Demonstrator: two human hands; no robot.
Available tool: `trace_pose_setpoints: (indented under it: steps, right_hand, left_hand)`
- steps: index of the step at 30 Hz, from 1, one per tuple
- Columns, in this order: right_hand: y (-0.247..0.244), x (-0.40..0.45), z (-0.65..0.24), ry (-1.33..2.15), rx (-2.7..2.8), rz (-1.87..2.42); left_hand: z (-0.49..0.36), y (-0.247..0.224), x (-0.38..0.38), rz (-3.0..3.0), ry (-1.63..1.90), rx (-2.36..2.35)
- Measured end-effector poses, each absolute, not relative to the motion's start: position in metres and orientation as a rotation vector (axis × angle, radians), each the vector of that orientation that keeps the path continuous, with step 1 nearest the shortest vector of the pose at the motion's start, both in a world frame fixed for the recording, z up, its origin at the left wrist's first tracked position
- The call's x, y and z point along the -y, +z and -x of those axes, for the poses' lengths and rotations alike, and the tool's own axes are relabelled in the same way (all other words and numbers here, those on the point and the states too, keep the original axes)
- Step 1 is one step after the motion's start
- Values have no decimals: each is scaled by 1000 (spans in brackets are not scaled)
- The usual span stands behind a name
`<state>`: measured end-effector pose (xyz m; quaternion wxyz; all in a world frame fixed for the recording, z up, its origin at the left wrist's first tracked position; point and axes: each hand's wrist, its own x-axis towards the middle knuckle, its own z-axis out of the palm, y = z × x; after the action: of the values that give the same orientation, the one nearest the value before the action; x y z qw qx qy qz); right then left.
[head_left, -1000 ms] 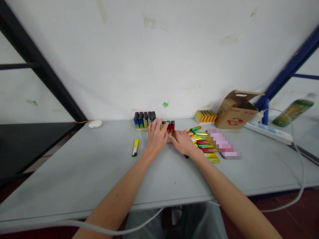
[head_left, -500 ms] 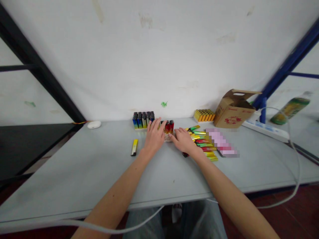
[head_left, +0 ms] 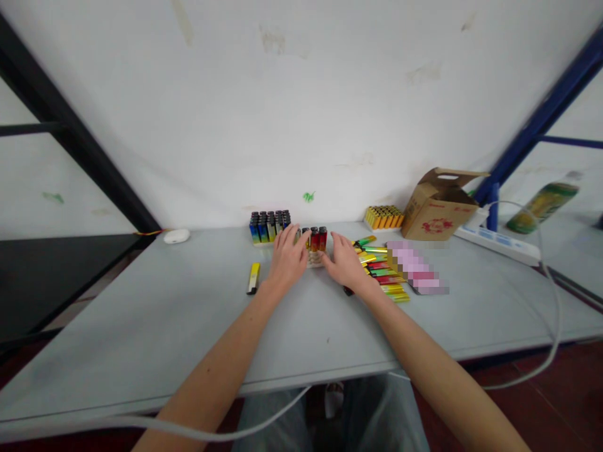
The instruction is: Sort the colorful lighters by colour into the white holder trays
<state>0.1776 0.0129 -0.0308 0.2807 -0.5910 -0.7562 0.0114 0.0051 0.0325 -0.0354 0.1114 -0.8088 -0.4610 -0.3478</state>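
Note:
Between my hands stands a pale tray (head_left: 315,259) with empty slots at its front and several upright lighters (head_left: 318,240), mostly red, at its back. My left hand (head_left: 288,257) is at the tray's left side, fingers stretched out beside the lighters; whether it touches them I cannot tell. To the right, my right hand (head_left: 347,265) is open, with its thumb apart from the fingers and close to the tray's edge. Loose yellow, green and red lighters (head_left: 384,274) lie beside it, partly hidden behind it. A single yellow lighter (head_left: 254,278) lies left of my left hand.
Behind my left hand is a block of blue and yellow lighters (head_left: 269,227). A tray of yellow cylinders (head_left: 384,218) and an opened cardboard box (head_left: 436,213) stand at the wall. A blurred pink item (head_left: 417,269), power strip (head_left: 499,245) and white case (head_left: 176,236) are on the table.
My left hand has drawn slightly left, showing more of the tray. My right fingers have lifted a little away from it. The whole view has shifted slightly.

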Motion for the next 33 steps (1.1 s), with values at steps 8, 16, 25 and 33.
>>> trace_pose_setpoints:
  steps: [8, 16, 25, 33]
  right_hand:
    - [-19, -6, -178, -100, 2060, 1478]
    - [-24, -12, -181, -41, 2028, 1470]
    - [-15, -27, -220, -14, 2071, 1766]
    - [-17, -21, -210, 86, 2236, 1849]
  left_hand:
    - [6, -30, -31, 2334, -1109, 1423]
    - [52, -38, -35, 2537, -1082, 1562]
    - [55, -46, -34, 2765, -917, 1710]
    - [57, -50, -36, 2717, -882, 1721]
